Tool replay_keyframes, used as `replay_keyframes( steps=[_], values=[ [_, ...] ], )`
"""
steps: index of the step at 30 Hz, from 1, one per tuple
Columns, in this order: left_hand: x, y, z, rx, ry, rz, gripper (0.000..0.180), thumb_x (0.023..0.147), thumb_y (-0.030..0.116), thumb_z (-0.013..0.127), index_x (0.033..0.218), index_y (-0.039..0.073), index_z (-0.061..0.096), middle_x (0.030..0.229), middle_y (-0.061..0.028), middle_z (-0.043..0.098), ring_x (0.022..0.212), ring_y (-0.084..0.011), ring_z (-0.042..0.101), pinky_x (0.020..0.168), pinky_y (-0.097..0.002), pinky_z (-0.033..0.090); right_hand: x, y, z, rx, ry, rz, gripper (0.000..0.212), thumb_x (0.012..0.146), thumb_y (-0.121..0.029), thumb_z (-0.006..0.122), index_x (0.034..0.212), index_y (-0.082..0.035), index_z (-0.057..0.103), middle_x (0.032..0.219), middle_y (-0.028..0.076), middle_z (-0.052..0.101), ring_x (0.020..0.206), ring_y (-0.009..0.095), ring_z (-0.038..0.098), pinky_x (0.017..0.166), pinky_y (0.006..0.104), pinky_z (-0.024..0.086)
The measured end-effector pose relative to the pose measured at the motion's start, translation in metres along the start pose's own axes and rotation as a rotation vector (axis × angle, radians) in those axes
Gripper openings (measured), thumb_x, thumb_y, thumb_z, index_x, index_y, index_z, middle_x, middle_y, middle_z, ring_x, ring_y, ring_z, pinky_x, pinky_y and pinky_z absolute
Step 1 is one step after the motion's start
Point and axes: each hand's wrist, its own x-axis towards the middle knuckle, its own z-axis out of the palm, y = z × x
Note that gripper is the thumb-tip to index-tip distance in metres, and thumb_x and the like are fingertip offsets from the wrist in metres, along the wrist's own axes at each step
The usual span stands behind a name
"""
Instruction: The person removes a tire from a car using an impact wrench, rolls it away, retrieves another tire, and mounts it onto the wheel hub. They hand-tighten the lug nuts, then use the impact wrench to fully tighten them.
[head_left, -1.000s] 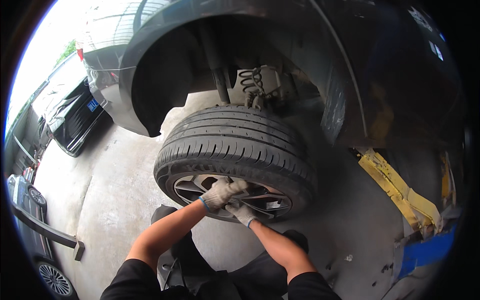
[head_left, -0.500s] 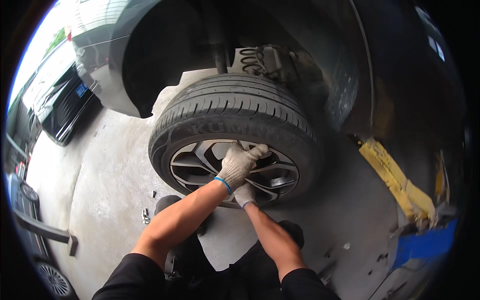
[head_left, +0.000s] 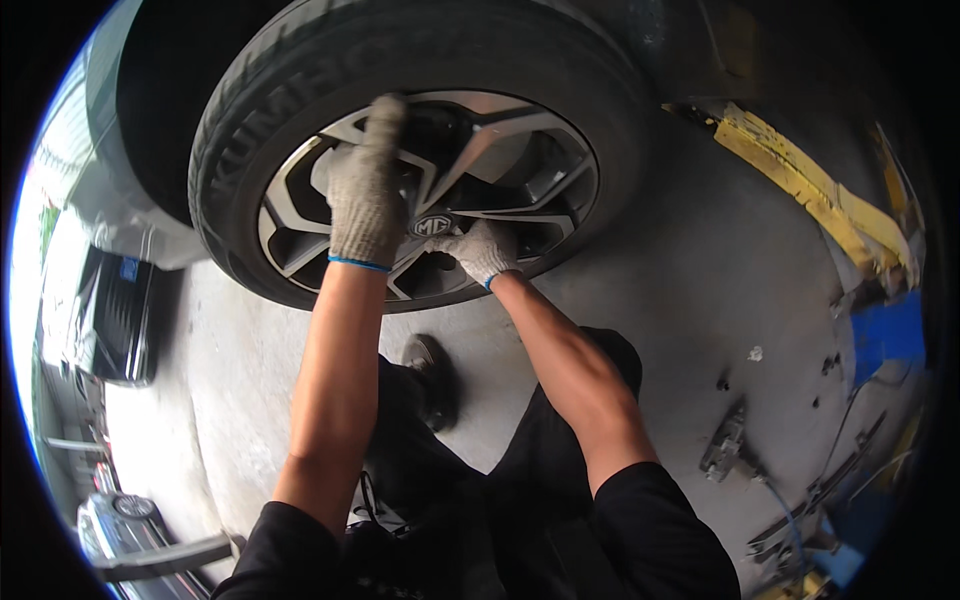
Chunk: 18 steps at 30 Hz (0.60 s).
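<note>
A car wheel with a black tyre and a two-tone alloy rim fills the upper middle. My left hand, in a knitted off-white glove, lies over the rim's left spokes and grips there. Its raised fingertips are blurred and partly hidden. Lower down, just right of the centre cap, my right hand wears the same kind of glove. Its fingers curl round a spoke close to the hub. Whatever lies behind the rim is hidden.
A worn yellow lift arm and a blue part stand at the right. On the floor lie an air-tool-like device with a hose and small dark pieces. Parked cars line the left. My shoe is below the wheel.
The wheel now appears higher and nearer, and its sidewall has turned counter-clockwise. My hands have moved up with it and spread apart. The view has tilted further down.
</note>
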Motion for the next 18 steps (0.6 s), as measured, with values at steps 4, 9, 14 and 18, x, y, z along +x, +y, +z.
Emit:
replay_keyframes(
  steps=[4, 9, 14, 18],
  values=[
    [0.029, 0.01, -0.002, -0.149, -0.065, -0.036, 0.063, 0.086, 0.05, 0.07, 0.105, -0.01, 0.067, 0.093, -0.0136, 0.068, 0.081, -0.0178, 0.063, 0.073, -0.0307, 0.052, 0.018, -0.013, 0.005, -0.02, 0.19, -0.02, 0.077, 0.057, -0.055, 0.089, 0.106, 0.0, 0.068, 0.102, 0.017, 0.072, 0.095, 0.031, 0.068, 0.085, 0.0387, 0.053],
    [0.04, 0.006, -0.008, -0.208, -0.165, -0.014, 0.06, 0.086, 0.049, 0.071, 0.106, -0.007, 0.067, 0.091, -0.0131, 0.068, 0.078, -0.0187, 0.063, 0.07, -0.0313, 0.052, 0.029, -0.008, 0.007, -0.033, 0.235, -0.078, 0.084, 0.056, -0.062, 0.086, 0.107, 0.001, 0.067, 0.106, 0.021, 0.07, 0.099, 0.034, 0.067, 0.089, 0.0397, 0.053],
    [0.037, 0.003, -0.021, -0.18, -0.165, -0.04, 0.062, 0.084, 0.049, 0.072, 0.108, -0.007, 0.067, 0.092, -0.0139, 0.068, 0.078, -0.0198, 0.064, 0.069, -0.0328, 0.053, 0.032, -0.02, 0.007, -0.236, 0.145, 0.097, 0.08, 0.058, -0.071, 0.08, 0.093, 0.0, 0.071, 0.093, 0.02, 0.072, 0.088, 0.033, 0.069, 0.078, 0.0404, 0.054],
    [0.048, -0.01, -0.024, -0.315, -0.253, 0.073, 0.063, 0.08, 0.049, 0.076, 0.109, -0.007, 0.068, 0.098, -0.0134, 0.069, 0.082, -0.0188, 0.064, 0.071, -0.0314, 0.052, 0.047, -0.003, 0.016, -0.393, 0.243, 0.028, 0.086, 0.059, -0.076, 0.075, 0.097, 0.0, 0.071, 0.1, 0.021, 0.071, 0.094, 0.034, 0.069, 0.083, 0.0412, 0.054]
  ],
)
